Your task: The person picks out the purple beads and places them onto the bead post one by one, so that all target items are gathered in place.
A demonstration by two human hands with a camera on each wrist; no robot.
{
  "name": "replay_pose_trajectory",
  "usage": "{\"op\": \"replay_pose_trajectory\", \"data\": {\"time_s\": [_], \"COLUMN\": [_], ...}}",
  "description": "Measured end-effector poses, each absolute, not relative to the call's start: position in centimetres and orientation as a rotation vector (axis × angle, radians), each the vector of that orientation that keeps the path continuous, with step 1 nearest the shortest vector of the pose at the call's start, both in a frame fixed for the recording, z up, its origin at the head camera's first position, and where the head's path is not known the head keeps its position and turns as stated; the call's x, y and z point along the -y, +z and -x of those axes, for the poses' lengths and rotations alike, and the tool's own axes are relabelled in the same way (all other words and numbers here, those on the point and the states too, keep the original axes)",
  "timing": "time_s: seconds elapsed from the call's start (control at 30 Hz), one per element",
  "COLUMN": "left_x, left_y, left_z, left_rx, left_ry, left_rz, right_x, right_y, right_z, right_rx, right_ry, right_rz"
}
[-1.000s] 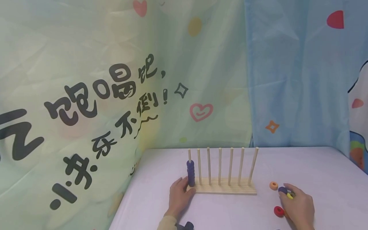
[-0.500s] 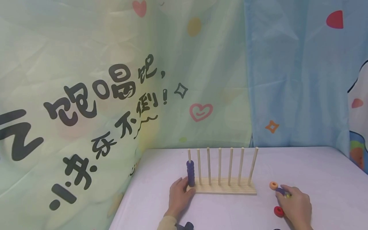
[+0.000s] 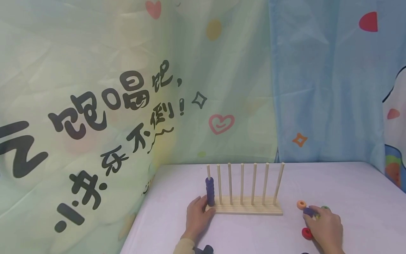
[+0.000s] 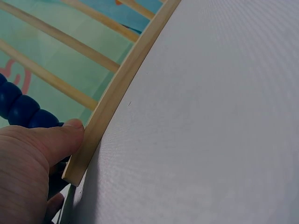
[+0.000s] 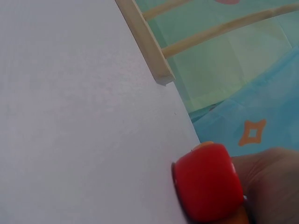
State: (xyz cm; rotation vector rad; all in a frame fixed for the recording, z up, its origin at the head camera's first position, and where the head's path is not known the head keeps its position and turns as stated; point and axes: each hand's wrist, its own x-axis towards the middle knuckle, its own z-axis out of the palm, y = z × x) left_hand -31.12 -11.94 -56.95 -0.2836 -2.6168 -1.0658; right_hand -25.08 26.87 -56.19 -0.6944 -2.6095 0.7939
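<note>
A wooden peg rack (image 3: 247, 210) with several upright rods stands on the table; a stack of dark blue beads (image 3: 210, 192) fills most of its leftmost rod. My left hand (image 3: 199, 215) grips the rack's left end, the thumb on the front edge of the base, as the left wrist view confirms. To the right of the rack, my right hand (image 3: 326, 225) pinches a blue bead (image 3: 308, 212) between thumb and fingers, low over the table. A yellow bead shows partly behind it. In the right wrist view a red bead (image 5: 208, 182) hides much of that hand (image 5: 273, 182).
Around the right hand lie an orange bead (image 3: 301, 204), a green bead (image 3: 325, 208) mostly hidden behind the fingers, and the red bead on the near side. A dark object (image 3: 207, 249) sits by the left wrist. A printed curtain (image 3: 222, 88) hangs behind the table.
My right hand has shifted slightly left with the blue bead, close to the orange one. A green bead now shows behind its fingers. The left hand and the rack stay put.
</note>
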Motion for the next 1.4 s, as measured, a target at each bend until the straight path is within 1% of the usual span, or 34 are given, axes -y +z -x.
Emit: {"op": "replay_pose_trajectory", "data": {"time_s": [0.27, 0.57, 1.03, 1.27, 1.4], "left_x": [12.1, 12.1, 11.9, 11.9, 11.9], "left_y": [-57.0, -57.1, -57.0, -57.0, -57.0], "left_z": [31.1, 31.2, 31.1, 31.1, 31.1], "left_rx": [2.594, 2.598, 2.612, 2.600, 2.599], "left_ry": [-1.058, -1.054, -1.055, -1.052, -1.052], "left_rz": [0.302, 0.301, 0.301, 0.299, 0.298], "right_x": [-26.4, -25.1, -22.5, -21.2, -20.4], "right_y": [-55.2, -53.9, -54.0, -53.6, -53.8], "right_z": [24.8, 24.0, 24.1, 24.2, 24.5], "right_rx": [2.602, 2.499, 2.428, 2.555, 2.614], "right_ry": [0.872, 0.871, 1.008, 1.086, 1.113], "right_rz": [0.718, 0.538, 0.434, 0.433, 0.380]}}
